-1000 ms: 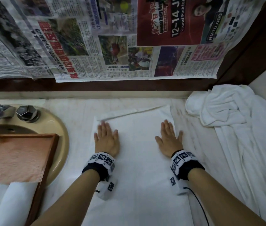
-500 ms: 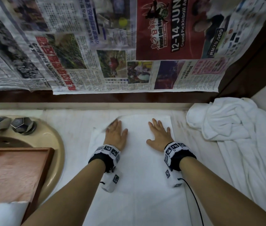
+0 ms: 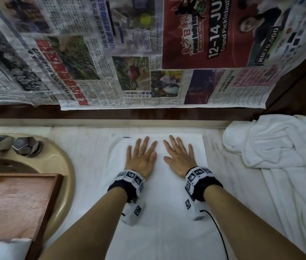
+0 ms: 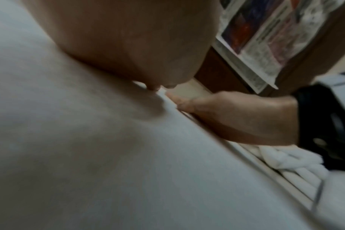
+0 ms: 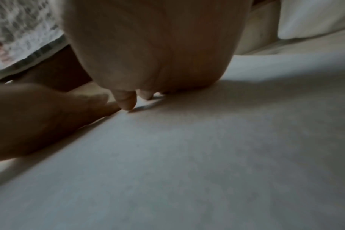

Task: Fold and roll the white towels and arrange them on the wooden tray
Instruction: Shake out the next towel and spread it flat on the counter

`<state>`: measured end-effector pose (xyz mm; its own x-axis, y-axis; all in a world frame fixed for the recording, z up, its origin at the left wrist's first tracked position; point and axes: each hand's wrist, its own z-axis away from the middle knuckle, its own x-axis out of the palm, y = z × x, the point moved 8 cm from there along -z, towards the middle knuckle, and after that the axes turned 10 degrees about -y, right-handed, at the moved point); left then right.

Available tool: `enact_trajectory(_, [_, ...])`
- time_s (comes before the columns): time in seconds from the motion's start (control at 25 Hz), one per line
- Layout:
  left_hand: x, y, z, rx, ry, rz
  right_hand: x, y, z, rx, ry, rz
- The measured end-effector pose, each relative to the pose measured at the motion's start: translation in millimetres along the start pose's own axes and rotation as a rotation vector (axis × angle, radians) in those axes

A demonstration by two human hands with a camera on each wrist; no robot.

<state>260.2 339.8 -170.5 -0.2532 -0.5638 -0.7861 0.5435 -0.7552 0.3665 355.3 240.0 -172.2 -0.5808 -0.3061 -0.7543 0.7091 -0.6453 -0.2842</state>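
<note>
Head view: a folded towel (image 3: 159, 184) lies flat on the counter (image 3: 84, 147) at centre, running from 12 to 6 o'clock. The left hand (image 3: 142, 158) and right hand (image 3: 179, 158) press on its far end side by side, palms down, fingers straight and spread, holding nothing. At 9 o'clock the tray (image 3: 17, 199) sits over the sink (image 3: 60, 166), with rolled towels (image 3: 3, 248) at 7 o'clock. A loose towel pile (image 3: 280, 152) is at 3 o'clock, newspaper (image 3: 111, 62) at 12. Left wrist view: the left palm (image 4: 128, 38) lies flat on the towel (image 4: 108, 155), the right hand (image 4: 236, 115) beside it. Right wrist view: the right hand (image 5: 158, 46) is flat on the towel (image 5: 187, 155), the left hand (image 5: 39, 118) at 9 o'clock.
</note>
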Motion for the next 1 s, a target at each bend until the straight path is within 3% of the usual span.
enact_trajectory(0.28, [-19.5,-69.8,6.9,-0.152,-0.011,-0.035,-5.9,50.9,13.4,0.138,-0.003,-0.057])
enact_trajectory(0.6, [-25.7,-89.5,14.3,-0.300,-0.042,-0.033,-10.1,74.1,24.4,0.287,-0.037,-0.024])
enact_trajectory(0.72, [-34.4,-71.7,28.3,-0.270,0.004,-0.037,-18.6,49.0,39.6,0.244,-0.015,-0.055])
enact_trajectory(0.88, [29.1,10.7,75.1,0.031,-0.137,-0.037,44.8,-40.4,76.8,-0.091,-0.125,0.047])
enact_trajectory(0.92, [42.8,7.0,85.4,0.033,-0.161,-0.059,57.6,-36.8,82.9,-0.079,-0.136,0.052])
enact_trajectory(1.0, [38.8,-39.6,94.4,-0.113,-0.110,-0.057,61.8,3.8,87.5,0.081,-0.102,-0.002])
